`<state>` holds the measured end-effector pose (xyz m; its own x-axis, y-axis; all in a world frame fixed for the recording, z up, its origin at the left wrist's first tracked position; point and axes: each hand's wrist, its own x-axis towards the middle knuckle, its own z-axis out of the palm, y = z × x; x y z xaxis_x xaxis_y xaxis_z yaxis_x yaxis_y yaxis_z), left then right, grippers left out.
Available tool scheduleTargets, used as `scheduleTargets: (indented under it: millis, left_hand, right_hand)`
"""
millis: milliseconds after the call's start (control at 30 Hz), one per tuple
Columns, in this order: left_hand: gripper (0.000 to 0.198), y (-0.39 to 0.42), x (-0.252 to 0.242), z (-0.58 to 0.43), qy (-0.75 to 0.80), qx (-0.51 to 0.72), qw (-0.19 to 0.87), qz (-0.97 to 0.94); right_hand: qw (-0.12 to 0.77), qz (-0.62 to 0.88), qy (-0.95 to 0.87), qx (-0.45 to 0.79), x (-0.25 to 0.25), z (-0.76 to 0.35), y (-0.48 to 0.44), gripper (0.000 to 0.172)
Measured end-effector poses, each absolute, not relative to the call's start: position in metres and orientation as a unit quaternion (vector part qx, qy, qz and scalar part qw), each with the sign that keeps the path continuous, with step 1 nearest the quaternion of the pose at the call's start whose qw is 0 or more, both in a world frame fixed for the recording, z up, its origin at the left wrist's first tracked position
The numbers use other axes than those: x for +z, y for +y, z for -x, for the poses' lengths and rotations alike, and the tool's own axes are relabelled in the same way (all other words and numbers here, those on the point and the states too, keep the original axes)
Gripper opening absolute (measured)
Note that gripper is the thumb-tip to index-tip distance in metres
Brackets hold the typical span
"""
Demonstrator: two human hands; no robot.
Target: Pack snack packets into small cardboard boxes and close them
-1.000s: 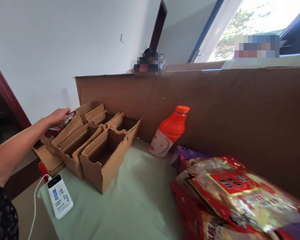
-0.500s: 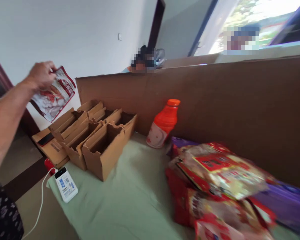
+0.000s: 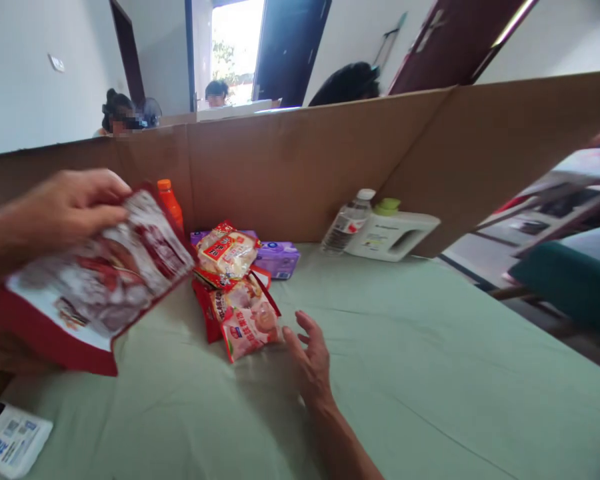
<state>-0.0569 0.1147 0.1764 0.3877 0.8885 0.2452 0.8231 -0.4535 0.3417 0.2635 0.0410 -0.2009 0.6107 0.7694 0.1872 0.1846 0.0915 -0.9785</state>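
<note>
My left hand (image 3: 75, 207) pinches the top corner of a red and white food bag (image 3: 115, 273), which hangs tilted over the left part of the table. My right hand (image 3: 310, 363) is low over the green cloth (image 3: 405, 373), its fingers apart and nothing in them. Just left of its fingertips lies a pink snack packet (image 3: 250, 328), at the front of a pile. A red and clear packet (image 3: 227, 253) rests on top of that pile, and a purple pack (image 3: 279, 260) sits behind it.
Behind the pile an orange bottle (image 3: 169, 203) stands by the cardboard wall (image 3: 290, 173). A clear bottle (image 3: 347, 223) and a white jug with a green cap (image 3: 393, 233) are further right. A white device (image 3: 17, 440) lies at the lower left. People's heads show beyond the wall.
The view has swung right, and the cardboard boxes are largely out of sight. My left hand and the bag are now nearer and over the table. My right hand has come into view.
</note>
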Motion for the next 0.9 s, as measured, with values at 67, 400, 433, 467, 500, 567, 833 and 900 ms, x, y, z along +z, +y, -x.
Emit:
scheduleTargets:
  millis: [67, 400, 433, 467, 500, 567, 833, 900]
  left_hand:
    - [0.015, 0.115, 0.143, 0.000, 0.448, 0.155, 0.167, -0.864]
    - [0.009, 0.169, -0.003, -0.177, 0.438, 0.280, 0.304, -0.798]
    - [0.006, 0.175, -0.012, -0.184, 0.452, 0.274, 0.303, -0.793]
    - [0.003, 0.179, -0.020, -0.188, 0.460, 0.264, 0.303, -0.792]
    - [0.005, 0.182, -0.025, -0.190, 0.462, 0.254, 0.303, -0.794]
    - [0.009, 0.182, -0.029, -0.182, 0.450, 0.241, 0.299, -0.806]
    - [0.020, 0.087, 0.003, -0.021, 0.410, 0.229, 0.157, -0.869]
    - [0.021, 0.050, 0.011, 0.026, 0.406, 0.239, 0.043, -0.881]
  right_hand:
    - [0.650, 0.609, -0.360, 0.278, -0.193, -0.265, 0.039, 0.065]
    - [0.637, 0.559, -0.368, 0.383, -0.143, -0.351, 0.044, 0.077]
    - [0.617, 0.586, -0.389, 0.351, -0.142, -0.360, 0.050, 0.077]
    - [0.593, 0.603, -0.416, 0.334, -0.141, -0.366, 0.057, 0.076]
    - [0.567, 0.612, -0.444, 0.327, -0.142, -0.369, 0.064, 0.074]
    - [0.521, 0.614, -0.488, 0.337, -0.148, -0.368, 0.079, 0.068]
    - [0.428, 0.655, -0.517, 0.347, -0.175, -0.367, 0.058, 0.065]
    - [0.408, 0.689, -0.525, 0.289, -0.188, -0.385, 0.047, 0.056]
